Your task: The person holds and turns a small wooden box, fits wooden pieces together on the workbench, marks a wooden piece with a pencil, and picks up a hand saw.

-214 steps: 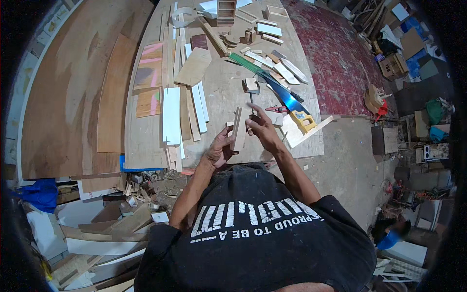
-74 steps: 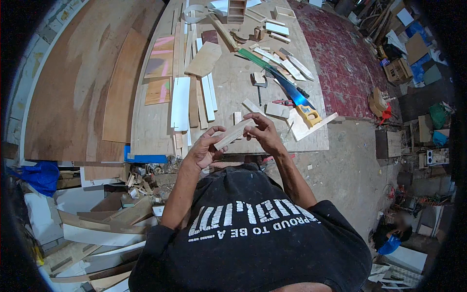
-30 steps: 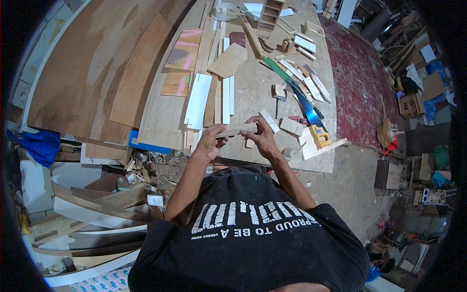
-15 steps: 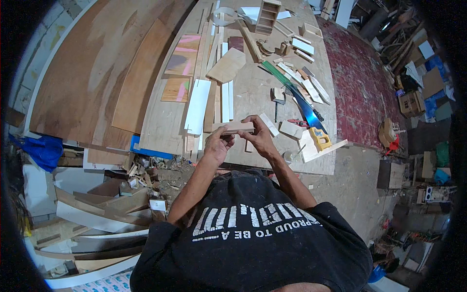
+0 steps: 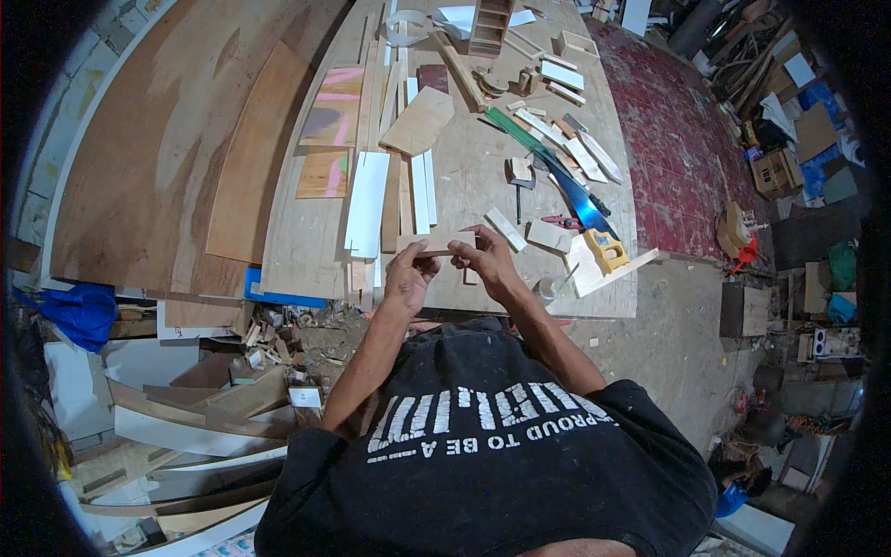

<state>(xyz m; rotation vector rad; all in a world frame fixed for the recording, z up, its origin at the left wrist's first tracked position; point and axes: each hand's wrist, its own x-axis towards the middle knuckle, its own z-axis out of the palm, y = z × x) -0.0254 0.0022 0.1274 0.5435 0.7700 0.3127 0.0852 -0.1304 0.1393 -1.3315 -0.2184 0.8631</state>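
Note:
Between my two hands, above the near edge of the wooden worktable (image 5: 483, 200), I hold a small wooden block (image 5: 438, 244). My left hand (image 5: 408, 278) grips its left end, fingers curled underneath. At the right end, my right hand (image 5: 490, 260) pinches it between thumb and fingers. Right of my right hand lies a short pale wood strip (image 5: 505, 229). A hammer (image 5: 519, 183) with a dark handle lies beyond it. To the right rests a handsaw with a blue blade (image 5: 577, 200) and a yellow handle (image 5: 608, 251).
A white board (image 5: 368, 204) and long wooden strips lie at the table's left. A tan panel (image 5: 418, 121) rests across some strips. A clear cup (image 5: 546, 290) stands near the front edge. A small shelf box (image 5: 489, 28) stands at the back. Large plywood sheets (image 5: 167, 139) are on the left.
The block has tipped in my hands, so more of its broad face shows. My right thumb has moved onto its front. The whole view has shifted slightly.

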